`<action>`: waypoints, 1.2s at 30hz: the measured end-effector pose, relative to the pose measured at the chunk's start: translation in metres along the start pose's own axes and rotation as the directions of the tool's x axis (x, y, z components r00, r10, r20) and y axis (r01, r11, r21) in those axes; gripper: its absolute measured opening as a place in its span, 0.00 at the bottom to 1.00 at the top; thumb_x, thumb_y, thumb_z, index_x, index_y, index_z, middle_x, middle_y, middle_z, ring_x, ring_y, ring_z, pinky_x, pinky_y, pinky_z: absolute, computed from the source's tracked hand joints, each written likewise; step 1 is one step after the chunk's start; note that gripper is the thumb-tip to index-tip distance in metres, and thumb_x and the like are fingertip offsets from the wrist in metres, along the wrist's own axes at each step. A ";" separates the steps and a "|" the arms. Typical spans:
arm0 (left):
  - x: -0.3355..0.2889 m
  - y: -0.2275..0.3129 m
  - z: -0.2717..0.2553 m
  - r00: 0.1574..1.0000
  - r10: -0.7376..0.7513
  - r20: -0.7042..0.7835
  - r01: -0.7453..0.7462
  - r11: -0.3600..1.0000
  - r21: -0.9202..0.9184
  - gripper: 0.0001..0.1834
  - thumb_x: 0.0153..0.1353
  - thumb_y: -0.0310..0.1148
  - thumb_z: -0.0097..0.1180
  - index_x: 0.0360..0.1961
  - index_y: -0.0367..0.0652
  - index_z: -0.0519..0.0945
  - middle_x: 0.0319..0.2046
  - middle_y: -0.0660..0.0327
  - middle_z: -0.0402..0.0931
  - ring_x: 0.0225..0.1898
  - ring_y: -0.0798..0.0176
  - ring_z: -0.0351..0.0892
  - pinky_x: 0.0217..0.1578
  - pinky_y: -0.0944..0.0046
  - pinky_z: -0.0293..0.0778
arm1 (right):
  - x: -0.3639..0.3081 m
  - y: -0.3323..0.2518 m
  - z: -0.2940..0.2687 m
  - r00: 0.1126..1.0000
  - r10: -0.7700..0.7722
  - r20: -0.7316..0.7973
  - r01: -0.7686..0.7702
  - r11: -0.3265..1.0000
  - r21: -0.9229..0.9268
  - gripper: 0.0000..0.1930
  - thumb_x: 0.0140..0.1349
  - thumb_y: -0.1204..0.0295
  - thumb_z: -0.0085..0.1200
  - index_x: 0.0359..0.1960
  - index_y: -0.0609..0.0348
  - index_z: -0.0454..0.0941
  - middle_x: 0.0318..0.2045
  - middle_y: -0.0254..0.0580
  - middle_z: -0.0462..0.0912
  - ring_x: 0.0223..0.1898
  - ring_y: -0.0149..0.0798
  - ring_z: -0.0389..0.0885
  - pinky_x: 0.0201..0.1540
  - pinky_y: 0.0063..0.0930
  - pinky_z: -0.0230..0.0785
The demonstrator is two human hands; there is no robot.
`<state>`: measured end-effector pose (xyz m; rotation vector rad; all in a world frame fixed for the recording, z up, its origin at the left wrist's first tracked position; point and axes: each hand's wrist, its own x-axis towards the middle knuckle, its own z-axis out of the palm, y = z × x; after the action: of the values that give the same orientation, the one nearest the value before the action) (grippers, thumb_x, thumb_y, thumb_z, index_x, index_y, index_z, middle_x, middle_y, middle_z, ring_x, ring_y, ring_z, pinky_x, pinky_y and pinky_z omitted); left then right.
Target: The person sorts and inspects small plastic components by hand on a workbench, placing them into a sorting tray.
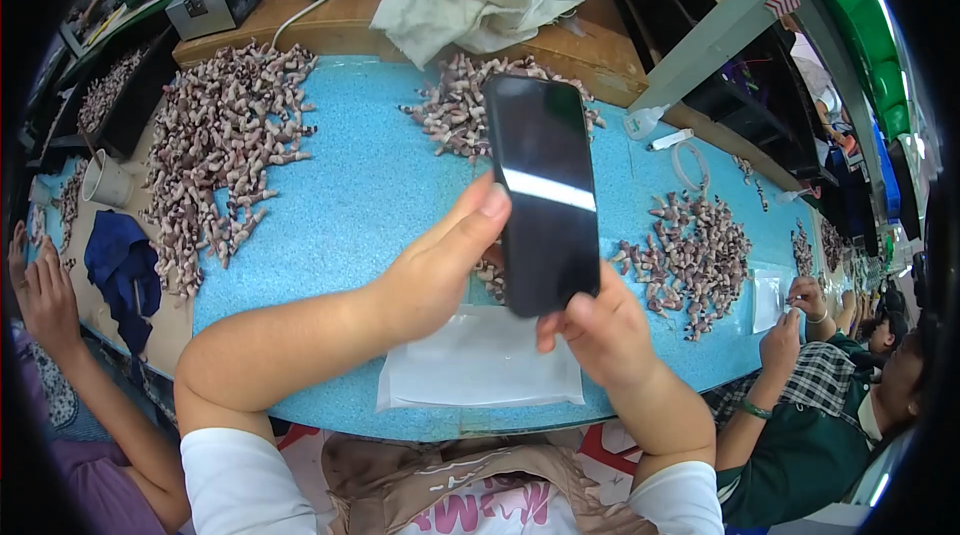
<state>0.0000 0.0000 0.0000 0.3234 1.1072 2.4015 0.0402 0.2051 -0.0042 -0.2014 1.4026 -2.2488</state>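
Two hands, one phone: here's the phone (545, 200), aloft over the bench (345, 160), dark screen streaked with glare.
Left hand (445, 260): wrapped around the phone's left side, thumb in front, other fingers mostly hidden!
Right hand (608, 330): curled at the phone's lower right corner; whether it grips, cannot tell.
White sheet (470, 370): flat along the near edge.
Pieces: heaped toward the left edge (215, 155), far edge (450, 110) and right end (697, 260).
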 end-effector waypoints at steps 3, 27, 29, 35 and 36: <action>0.014 0.003 -0.021 0.986 0.165 -0.016 -0.145 0.906 0.398 0.29 0.66 0.40 0.51 0.63 0.38 0.60 0.57 0.55 0.67 0.54 0.54 0.68 0.52 0.53 0.65 | 0.026 -0.023 -0.010 0.986 -0.075 -0.148 0.089 0.991 0.095 0.15 0.66 0.68 0.46 0.51 0.61 0.67 0.32 0.42 0.81 0.30 0.35 0.80 0.34 0.28 0.73; 0.026 -0.008 -0.047 0.943 0.181 0.281 -0.267 -0.097 0.959 0.06 0.57 0.29 0.57 0.35 0.40 0.78 0.31 0.57 0.73 0.39 0.52 0.71 0.42 0.56 0.67 | 0.008 -0.044 -0.048 0.837 -0.356 -0.415 -0.512 -0.244 -0.824 0.13 0.57 0.64 0.58 0.27 0.63 0.80 0.31 0.49 0.82 0.30 0.48 0.82 0.30 0.37 0.73; 0.027 -0.010 -0.044 0.950 0.184 0.252 -0.246 -0.051 0.968 0.07 0.57 0.29 0.57 0.37 0.40 0.78 0.30 0.57 0.73 0.39 0.52 0.72 0.42 0.56 0.67 | 0.004 -0.037 -0.050 0.852 -0.373 -0.366 -0.475 -0.259 -0.841 0.12 0.56 0.65 0.59 0.25 0.63 0.80 0.31 0.49 0.82 0.30 0.51 0.81 0.29 0.38 0.72; 0.019 -0.009 -0.036 0.948 0.174 0.268 -0.258 -0.077 0.963 0.10 0.57 0.31 0.57 0.39 0.40 0.77 0.28 0.57 0.73 0.37 0.53 0.72 0.42 0.56 0.67 | -0.003 -0.040 -0.050 0.914 -0.356 -0.195 -0.272 -0.179 -0.946 0.08 0.54 0.70 0.61 0.27 0.63 0.78 0.31 0.47 0.82 0.31 0.46 0.81 0.33 0.34 0.73; 0.018 -0.011 -0.038 0.924 0.193 0.331 -0.309 -0.137 0.941 0.10 0.57 0.31 0.58 0.39 0.40 0.77 0.28 0.57 0.73 0.36 0.54 0.72 0.42 0.56 0.68 | -0.003 -0.041 -0.043 0.892 -0.400 -0.210 -0.244 -0.035 -0.969 0.08 0.53 0.71 0.62 0.27 0.63 0.77 0.31 0.46 0.82 0.32 0.44 0.82 0.33 0.32 0.72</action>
<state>-0.0267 -0.0093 -0.0323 1.2006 2.8917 1.0634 0.0142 0.2565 0.0121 -0.2163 3.1849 -0.6642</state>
